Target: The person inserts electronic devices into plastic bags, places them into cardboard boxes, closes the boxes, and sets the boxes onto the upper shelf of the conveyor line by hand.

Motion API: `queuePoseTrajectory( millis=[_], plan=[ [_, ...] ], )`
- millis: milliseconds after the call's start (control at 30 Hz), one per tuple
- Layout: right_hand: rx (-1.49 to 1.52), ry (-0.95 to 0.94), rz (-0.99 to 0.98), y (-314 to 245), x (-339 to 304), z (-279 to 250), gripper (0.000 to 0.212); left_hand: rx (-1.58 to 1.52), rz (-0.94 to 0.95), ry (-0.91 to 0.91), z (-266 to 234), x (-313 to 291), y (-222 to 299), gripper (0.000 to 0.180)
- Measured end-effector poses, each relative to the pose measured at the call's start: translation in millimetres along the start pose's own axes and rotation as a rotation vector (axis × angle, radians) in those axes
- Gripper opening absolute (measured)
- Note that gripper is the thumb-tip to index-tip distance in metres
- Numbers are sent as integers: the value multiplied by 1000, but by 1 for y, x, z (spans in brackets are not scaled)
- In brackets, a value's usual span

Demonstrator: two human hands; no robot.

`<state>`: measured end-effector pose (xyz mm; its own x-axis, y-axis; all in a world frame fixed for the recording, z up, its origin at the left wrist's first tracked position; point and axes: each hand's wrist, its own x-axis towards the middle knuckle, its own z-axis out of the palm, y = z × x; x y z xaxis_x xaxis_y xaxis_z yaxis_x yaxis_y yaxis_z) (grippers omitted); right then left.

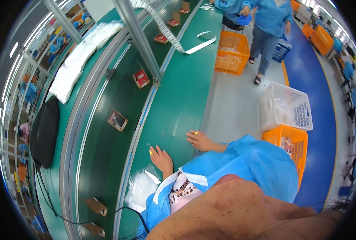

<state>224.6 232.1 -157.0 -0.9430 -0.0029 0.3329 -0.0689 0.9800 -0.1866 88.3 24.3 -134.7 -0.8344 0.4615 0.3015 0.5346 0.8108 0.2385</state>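
Observation:
My left hand lies flat on the green workbench, fingers spread and holding nothing. A clear plastic bag with white content rests close to its wrist. My right hand is farther right, at the bench's right edge, with its fingers stretched out over the surface and nothing in them. Each hand wears a small yellow band on one finger. On the dark green conveyor belt beside the bench sits an open small box with something dark inside. Beyond it is a box with red content.
A metal post rises between belt and bench. A white paper strip curls over the far bench. Orange crates and a white crate stand on the right-hand floor. Co-workers in blue are at the far end. A black cable crosses the belt.

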Motion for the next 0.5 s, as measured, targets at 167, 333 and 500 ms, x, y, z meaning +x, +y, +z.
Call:
queuePoseTrajectory(
  millis=[167,333,500],
  plan=[
    [200,-140,21,8,19,-27,34,-47,28,16,-7,10,0,45],
    [461,-44,210,41,75,-29,24,-46,-33,33,-7,7,-1,45],
    [578,-30,403,75,192,-15,38,-64,-50,-10,-15,11,5,44]
  ],
)
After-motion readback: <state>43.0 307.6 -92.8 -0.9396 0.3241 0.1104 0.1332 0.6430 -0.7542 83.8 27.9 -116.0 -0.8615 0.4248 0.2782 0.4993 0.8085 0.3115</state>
